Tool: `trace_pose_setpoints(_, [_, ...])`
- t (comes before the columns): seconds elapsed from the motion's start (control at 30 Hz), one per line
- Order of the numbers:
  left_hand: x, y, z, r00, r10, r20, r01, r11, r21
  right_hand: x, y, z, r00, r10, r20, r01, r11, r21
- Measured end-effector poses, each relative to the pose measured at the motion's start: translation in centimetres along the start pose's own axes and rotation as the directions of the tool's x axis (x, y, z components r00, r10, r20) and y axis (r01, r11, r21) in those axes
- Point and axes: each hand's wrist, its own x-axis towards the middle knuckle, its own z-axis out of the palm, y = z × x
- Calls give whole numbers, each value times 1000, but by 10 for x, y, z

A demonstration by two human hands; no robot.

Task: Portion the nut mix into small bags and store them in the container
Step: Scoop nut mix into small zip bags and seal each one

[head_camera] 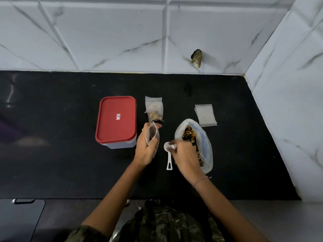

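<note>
Bag [152, 136] is limp and light, I judge — left hand [145, 151] pinches its rim; right hand [185, 156] is blurred, I cannot tell its grip.

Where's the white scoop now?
Head view, centre of the black counter: the white scoop lies between the left hand, holding a small bag, and the right hand at its bowl, just left of the nut mix bag.

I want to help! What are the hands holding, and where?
Left hand grips a small clear plastic bag around its middle. Right hand, blurred over white plastic scoop: cannot tell.
</note>
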Motion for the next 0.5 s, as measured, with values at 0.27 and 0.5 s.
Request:
trace_pose_setpoints(0.27, [8,11,-1,982,112,152,-110,994,-21,39,-10,-38,997,-19,78,-43,695,717])
trace_pose_setpoints(0.5, [40,-10,1,979,-23,201,-47,940,339,42,-13,-20,945,-111,308,-225,464,857])
